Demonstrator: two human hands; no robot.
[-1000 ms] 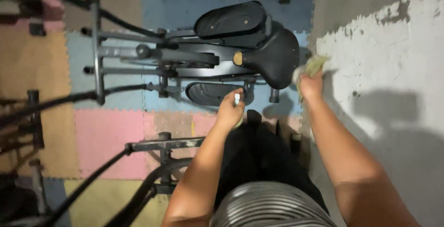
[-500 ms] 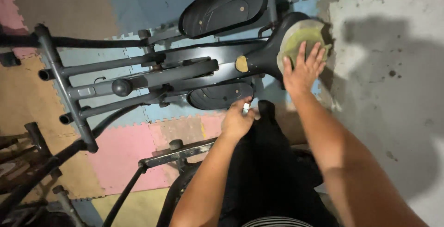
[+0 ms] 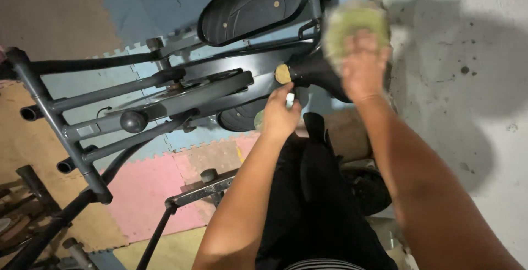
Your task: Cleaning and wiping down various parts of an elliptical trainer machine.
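Cloth: we see a green cloth (image 3: 355, 25), blurred, lying over the rear of the black seat (image 3: 316, 72) of the exercise machine.
Right hand: our right hand (image 3: 364, 63) presses flat on the cloth, fingers spread and laid over it; the blur keeps us from telling whether they curl into the fabric.
Left hand: our left hand (image 3: 279, 117) sits just below the seat's nose, closed around a small bottle (image 3: 290, 100) with a white top and a greenish body; only bits of it show.
Seat: we note a tan round patch at its narrow end.
Pedals: one black pedal (image 3: 250, 7) above-left of the seat, another (image 3: 239, 118) below-left, partly hidden by our left hand.
Frame: grey bars (image 3: 115, 91) run left from the seat.
Floor: foam mats (image 3: 143, 179) in pink, blue and tan lie under the seat and frame.
Wall: a rough white wall (image 3: 473, 39) stands right of the seat.
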